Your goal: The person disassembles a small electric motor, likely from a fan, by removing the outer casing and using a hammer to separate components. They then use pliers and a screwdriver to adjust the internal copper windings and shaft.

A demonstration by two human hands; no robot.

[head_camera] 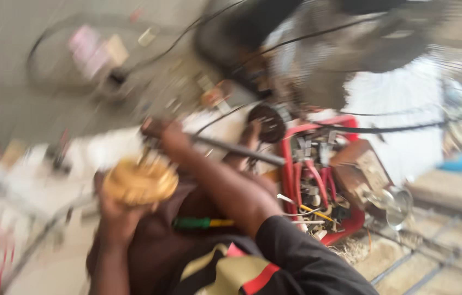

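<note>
- Copper-wound coil (140, 182), round and golden, sits cupped in the left hand (117, 214), low and left of centre, near the person's lap.
- Left hand's fingers wrap it from beneath, closed around its underside.
- Right hand (166, 135) lies just above and slightly right of the coil, closed around the end of a dark rod (236, 148) whose long axis runs off to the right.
- Red crate (318, 180) of tools stands to the right; a fan guard (351, 49) lies far behind, blurred.
</note>
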